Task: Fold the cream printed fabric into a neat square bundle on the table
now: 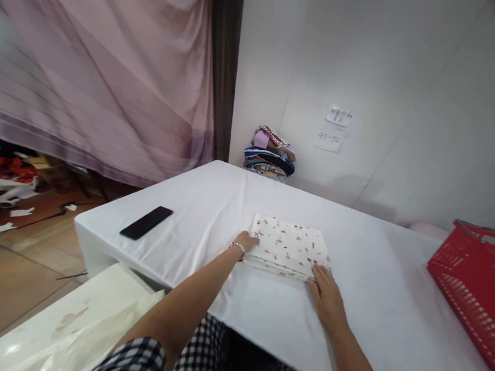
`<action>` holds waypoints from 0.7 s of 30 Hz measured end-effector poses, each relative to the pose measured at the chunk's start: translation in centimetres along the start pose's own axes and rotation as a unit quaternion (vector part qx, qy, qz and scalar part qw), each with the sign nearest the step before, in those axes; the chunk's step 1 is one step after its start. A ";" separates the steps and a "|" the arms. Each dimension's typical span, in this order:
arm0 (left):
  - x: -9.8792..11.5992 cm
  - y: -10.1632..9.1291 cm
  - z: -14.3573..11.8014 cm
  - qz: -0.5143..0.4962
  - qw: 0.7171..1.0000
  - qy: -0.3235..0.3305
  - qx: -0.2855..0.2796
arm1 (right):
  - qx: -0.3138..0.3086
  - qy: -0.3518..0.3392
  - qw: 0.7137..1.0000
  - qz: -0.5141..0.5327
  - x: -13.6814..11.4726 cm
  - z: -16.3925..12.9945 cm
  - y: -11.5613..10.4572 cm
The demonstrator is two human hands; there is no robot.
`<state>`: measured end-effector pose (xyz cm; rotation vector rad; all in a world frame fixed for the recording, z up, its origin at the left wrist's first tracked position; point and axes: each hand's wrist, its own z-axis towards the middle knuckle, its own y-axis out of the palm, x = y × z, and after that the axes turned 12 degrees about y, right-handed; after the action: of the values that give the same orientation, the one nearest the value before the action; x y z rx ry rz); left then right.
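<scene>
folded printed cloth point(289, 247) lies mid tabletop point(194, 204), 12 o'clock from me. my left hand point(246, 242) pinches its left edge; my right hand point(327, 294) lies flat and open at the near corner. looks soft, light, floppy; best held by the folded edges.

On the wall, the lower paper note point(330, 139) reads "45-50" in handwriting. The smaller note point(339, 116) just above it also has handwriting, but it is too small to read.
</scene>
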<state>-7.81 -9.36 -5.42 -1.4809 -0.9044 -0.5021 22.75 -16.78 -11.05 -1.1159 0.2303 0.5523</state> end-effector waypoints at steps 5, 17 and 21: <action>-0.5 0.4 -1.1 -0.006 1.000 0.028 0.009 | 0.037 0.031 0.999 -0.014 0.0 0.0 -0.2; -1.0 0.7 -4.7 0.015 0.998 0.051 0.027 | 0.004 0.185 0.981 0.055 0.4 0.1 -0.8; -0.8 0.3 -6.2 -0.007 0.998 0.039 0.040 | 0.008 0.189 0.976 0.108 1.3 0.2 -0.7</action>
<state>-6.76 -15.53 -5.41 -1.3749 -0.8637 -0.5249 24.17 -16.42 -10.92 -1.1820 0.6922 0.5239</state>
